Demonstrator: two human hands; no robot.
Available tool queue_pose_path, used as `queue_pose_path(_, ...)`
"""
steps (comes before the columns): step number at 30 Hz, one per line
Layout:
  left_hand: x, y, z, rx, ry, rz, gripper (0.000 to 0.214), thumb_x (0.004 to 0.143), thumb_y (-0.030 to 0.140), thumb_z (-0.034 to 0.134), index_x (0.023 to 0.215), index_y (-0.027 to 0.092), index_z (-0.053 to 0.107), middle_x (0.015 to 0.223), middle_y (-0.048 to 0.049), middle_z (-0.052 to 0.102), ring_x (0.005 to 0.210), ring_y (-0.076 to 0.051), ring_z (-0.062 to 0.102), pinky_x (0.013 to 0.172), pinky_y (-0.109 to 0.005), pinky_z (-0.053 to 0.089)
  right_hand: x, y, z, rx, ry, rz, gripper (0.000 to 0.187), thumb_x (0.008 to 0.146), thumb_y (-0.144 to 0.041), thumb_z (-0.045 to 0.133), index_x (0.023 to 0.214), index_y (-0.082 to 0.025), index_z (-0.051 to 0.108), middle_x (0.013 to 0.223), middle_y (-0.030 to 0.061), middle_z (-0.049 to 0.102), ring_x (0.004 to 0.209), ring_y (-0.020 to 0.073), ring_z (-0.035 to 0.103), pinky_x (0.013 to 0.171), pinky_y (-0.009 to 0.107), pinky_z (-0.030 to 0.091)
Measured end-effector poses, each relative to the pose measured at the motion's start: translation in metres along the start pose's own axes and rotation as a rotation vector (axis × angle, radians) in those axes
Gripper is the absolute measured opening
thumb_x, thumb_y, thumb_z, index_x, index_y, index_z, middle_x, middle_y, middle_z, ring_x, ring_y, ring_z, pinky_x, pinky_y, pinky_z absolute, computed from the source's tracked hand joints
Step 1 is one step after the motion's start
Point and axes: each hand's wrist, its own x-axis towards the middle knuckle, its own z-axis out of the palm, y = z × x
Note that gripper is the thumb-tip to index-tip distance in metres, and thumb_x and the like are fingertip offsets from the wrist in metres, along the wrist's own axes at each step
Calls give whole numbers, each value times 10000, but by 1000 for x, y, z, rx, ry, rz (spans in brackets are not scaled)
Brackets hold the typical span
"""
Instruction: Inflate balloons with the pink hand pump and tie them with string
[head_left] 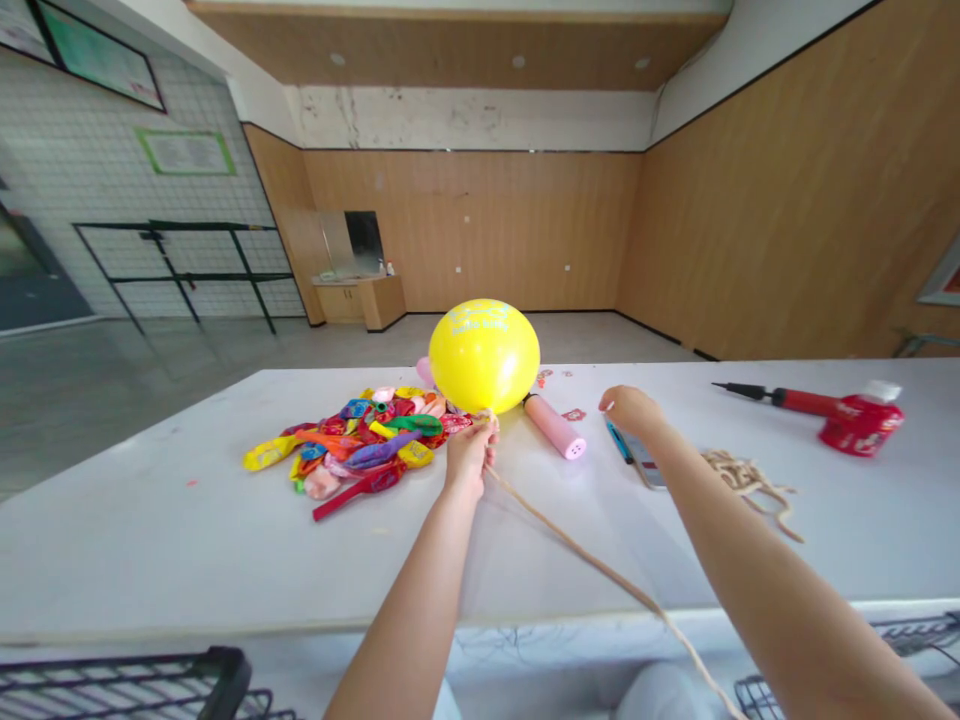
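Note:
My left hand [470,460] is closed around the neck of an inflated yellow balloon [485,355], which stands upright above the table. A beige cord [570,540] runs from the pinched neck, down to the right and over the table's front edge. Farther right, my right hand [631,410] hovers with its fingers curled together; whatever they may hold is hidden. Just below it lie a slim blue tool [619,441] and a flat phone-like object [648,465], partly covered by the hand and forearm. Between the hands rests a pink cylinder [556,428].
Left of the balloon, several deflated coloured balloons [375,440] form a pile on the white table [225,560]. On the right are a coiled beige cord [746,480], a red and black hand pump [802,400] and a red bottle [862,425]. A black wire basket [120,685] is at lower left.

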Motion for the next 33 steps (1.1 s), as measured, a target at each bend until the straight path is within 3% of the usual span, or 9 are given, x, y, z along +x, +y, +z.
queue_pose_path(4,0,1,-1,68,24,31,316,566,372,764,733,114,692,563,27,550,372,-23,369,345,-159,249,-7,16,17,-153,-47,28,304,829,-71,496,1010,-127,734,1131,197,675,1061,282,639,866,350,476)
queue_pose_path(11,-3,1,-1,84,18,85,290,544,366,762,626,102,674,546,-2,560,408,-45,424,356,-161,278,-6,7,38,-259,-74,23,299,839,-124,553,1102,-80,688,1174,237,641,1086,284,629,875,348,471)
queue_pose_path(16,0,-1,0,38,-6,94,284,564,342,749,710,105,694,644,-20,606,439,-57,486,375,-171,334,-12,-11,40,-243,-80,37,283,819,-119,578,1077,-115,693,1135,206,667,1064,268,642,833,334,486)
queue_pose_path(20,2,-4,-1,-30,-40,101,276,549,256,753,787,127,705,596,14,567,454,-70,513,415,-179,385,-19,-25,41,-213,-67,76,328,798,-53,544,1083,-136,684,1079,180,693,1017,249,665,794,319,493)
queue_pose_path(25,1,-4,-2,-61,-42,130,295,567,226,742,843,124,713,559,29,545,446,-66,501,442,-186,404,-23,-34,22,-192,21,152,320,808,-59,490,1047,-114,695,1054,208,688,999,276,660,765,329,483)
queue_pose_path(27,1,-4,-3,-49,-30,172,266,577,241,738,807,111,708,539,26,542,436,-69,493,436,-192,403,-26,-41,11,-120,119,100,291,835,-112,477,1023,-143,698,1052,182,687,1000,263,647,758,303,465)
queue_pose_path(30,2,-3,-5,-7,19,241,211,581,260,738,713,105,679,514,8,556,434,-84,500,429,-201,407,-31,-62,5,207,227,-135,227,865,-236,486,945,-199,695,967,98,704,890,210,645,688,253,433)
queue_pose_path(33,4,-3,-8,8,97,285,208,580,276,747,673,119,647,549,-13,594,459,-100,526,430,-209,424,-36,-85,23,559,175,-359,198,854,-283,499,920,-206,669,821,30,692,733,161,629,631,230,416)
